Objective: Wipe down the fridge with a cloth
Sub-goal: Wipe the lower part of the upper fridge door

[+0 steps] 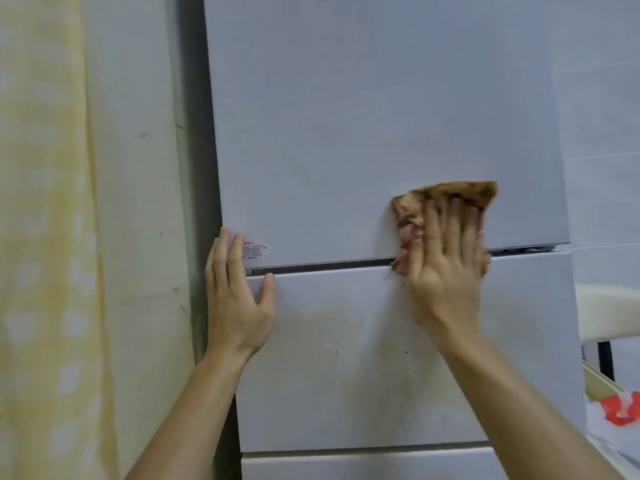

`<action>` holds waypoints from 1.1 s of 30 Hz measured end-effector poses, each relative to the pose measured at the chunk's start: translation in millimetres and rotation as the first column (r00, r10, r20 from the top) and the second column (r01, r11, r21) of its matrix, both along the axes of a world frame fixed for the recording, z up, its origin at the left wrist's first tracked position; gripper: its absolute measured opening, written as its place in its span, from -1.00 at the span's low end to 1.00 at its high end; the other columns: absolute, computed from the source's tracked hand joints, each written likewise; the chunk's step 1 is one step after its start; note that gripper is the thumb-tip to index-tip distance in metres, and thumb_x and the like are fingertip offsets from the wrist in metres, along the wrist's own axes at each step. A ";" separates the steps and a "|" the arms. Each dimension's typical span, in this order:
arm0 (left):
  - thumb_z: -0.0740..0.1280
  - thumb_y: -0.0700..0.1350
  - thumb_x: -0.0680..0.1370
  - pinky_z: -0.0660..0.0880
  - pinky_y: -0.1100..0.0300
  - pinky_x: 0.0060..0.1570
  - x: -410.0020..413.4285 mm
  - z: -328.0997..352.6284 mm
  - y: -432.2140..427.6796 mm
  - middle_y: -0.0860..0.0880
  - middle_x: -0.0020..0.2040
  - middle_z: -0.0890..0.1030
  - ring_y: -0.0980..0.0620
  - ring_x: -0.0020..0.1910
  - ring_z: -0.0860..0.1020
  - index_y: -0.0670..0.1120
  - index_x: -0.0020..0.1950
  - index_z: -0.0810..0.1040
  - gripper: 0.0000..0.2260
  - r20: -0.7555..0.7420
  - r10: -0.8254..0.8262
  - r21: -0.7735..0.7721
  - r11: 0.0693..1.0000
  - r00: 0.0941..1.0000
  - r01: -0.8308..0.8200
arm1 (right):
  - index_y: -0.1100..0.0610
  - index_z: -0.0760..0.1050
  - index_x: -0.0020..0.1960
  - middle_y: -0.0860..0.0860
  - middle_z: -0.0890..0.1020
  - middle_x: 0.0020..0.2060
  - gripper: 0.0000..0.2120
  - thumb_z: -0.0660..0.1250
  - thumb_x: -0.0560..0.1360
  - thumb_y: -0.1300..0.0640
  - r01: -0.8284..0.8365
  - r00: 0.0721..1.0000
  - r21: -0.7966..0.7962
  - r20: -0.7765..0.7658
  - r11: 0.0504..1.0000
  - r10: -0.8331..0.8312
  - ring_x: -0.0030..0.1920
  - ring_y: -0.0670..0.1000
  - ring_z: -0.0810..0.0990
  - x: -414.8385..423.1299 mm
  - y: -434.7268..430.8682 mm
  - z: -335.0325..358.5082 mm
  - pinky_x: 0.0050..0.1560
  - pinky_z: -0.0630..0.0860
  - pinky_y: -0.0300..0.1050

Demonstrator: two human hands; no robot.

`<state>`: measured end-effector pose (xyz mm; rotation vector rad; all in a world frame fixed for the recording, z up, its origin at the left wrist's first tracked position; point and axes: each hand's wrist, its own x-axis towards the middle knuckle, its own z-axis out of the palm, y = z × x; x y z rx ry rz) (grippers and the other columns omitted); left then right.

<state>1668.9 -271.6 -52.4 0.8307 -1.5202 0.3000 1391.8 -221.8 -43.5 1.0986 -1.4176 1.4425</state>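
Note:
A white fridge (363, 116) fills the middle of the view, with an upper door, a middle door and a lower drawer front. My right hand (446, 265) presses a brown patterned cloth (460, 192) flat against the upper door's lower right part, fingers spread and straight, over the gap between the doors. My left hand (235, 289) rests flat on the fridge's left edge at that gap, thumb on the middle door. A small red-print label (254, 252) sits beside its fingers. Yellowish stains (332, 320) and dark specks mark the middle door.
A pale wall (138, 202) stands left of the fridge, with a yellow patterned curtain (41, 237) at the far left. At the right edge are a cream seat-like surface (609, 310) on dark legs and a red and white package (620, 408).

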 end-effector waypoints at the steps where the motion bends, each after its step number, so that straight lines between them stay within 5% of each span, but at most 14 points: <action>1: 0.35 -0.08 0.65 0.03 0.12 0.63 0.9 -0.5 -0.7 0.07 0.71 0.01 0.14 0.68 -0.04 -0.07 0.69 0.12 -0.33 0.004 -0.025 -0.002 1.000 1.000 0.025 | 0.02 0.06 0.71 0.04 0.02 0.70 -0.44 -0.04 0.74 -0.08 0.010 0.999 0.004 0.035 1.000 -0.010 0.70 0.08 -0.09 -3.0 0.5 -0.8 0.68 -0.15 0.10; 4: 0.37 -0.02 0.63 0.00 0.28 0.59 -2.3 -5.6 -3.9 0.12 0.71 -0.01 0.18 0.68 -0.04 -0.05 0.69 0.13 -0.31 -0.015 -0.083 -0.039 0.996 0.996 0.082 | 0.02 -0.01 0.72 0.03 -0.04 0.71 -0.43 -0.05 0.74 -0.08 -0.017 0.996 -0.011 0.092 1.000 0.018 0.70 0.07 -0.16 3.5 -2.4 -4.7 0.67 -0.22 0.10; 8: 0.29 0.06 0.57 -0.11 0.46 0.54 -8.8 -11.8 -7.9 0.13 0.72 -0.04 0.21 0.67 -0.06 -0.06 0.70 0.11 -0.26 -0.035 -0.086 -0.048 0.995 0.996 0.084 | 0.05 0.15 0.69 0.09 0.09 0.69 -0.45 0.04 0.73 -0.07 0.006 1.000 -0.063 0.011 0.998 -0.006 0.69 0.18 -0.02 32.0 -12.3 -20.5 0.67 -0.10 0.18; 16: 0.09 -0.10 0.64 -0.11 0.40 0.59 2.5 -12.1 -8.5 0.16 0.71 -0.06 0.27 0.66 -0.09 -0.06 0.71 0.08 -0.39 -0.015 -0.159 0.013 0.987 0.987 0.159 | 0.06 0.44 0.56 0.05 0.35 0.60 -0.55 0.14 0.72 -0.04 -0.228 0.859 0.001 -0.470 0.974 0.201 0.66 0.13 0.17 103.6 -27.9 -4.0 0.65 0.09 0.12; 24: -0.01 -0.04 0.72 -0.10 0.08 0.68 7.1 -14.6 -6.3 0.09 0.72 -0.04 0.19 0.68 -0.10 -0.03 0.71 0.06 -0.48 0.059 -0.025 0.017 1.000 0.998 0.024 | 0.08 0.53 0.48 0.01 0.47 0.52 -0.62 0.21 0.72 -0.01 -0.390 0.778 0.058 -0.512 0.919 0.363 0.62 0.06 0.28 105.7 -30.6 -39.6 0.63 0.17 0.06; 28: -0.03 -0.01 0.74 -0.15 0.11 0.65 21.2 -40.0 -3.9 0.13 0.70 0.03 0.19 0.68 -0.09 0.05 0.70 0.04 -0.50 0.063 0.199 -0.006 0.980 0.978 -0.199 | 0.08 0.46 0.53 0.02 0.41 0.56 -0.59 0.17 0.74 -0.02 -0.387 0.758 0.110 -0.527 0.916 0.383 0.64 0.05 0.23 109.5 -28.7 -63.5 0.66 0.11 0.06; 33: -0.05 0.08 0.72 -0.13 0.12 0.65 45.5 -78.1 -14.2 0.14 0.69 -0.01 0.23 0.67 -0.09 0.07 0.69 0.02 -0.48 0.064 0.251 0.040 0.966 0.966 -0.254 | 0.06 0.51 0.50 -0.02 0.44 0.54 -0.56 0.12 0.74 -0.09 -0.368 0.719 0.232 -0.543 0.900 0.434 0.64 0.01 0.23 116.1 -22.3 -111.4 0.63 0.18 0.07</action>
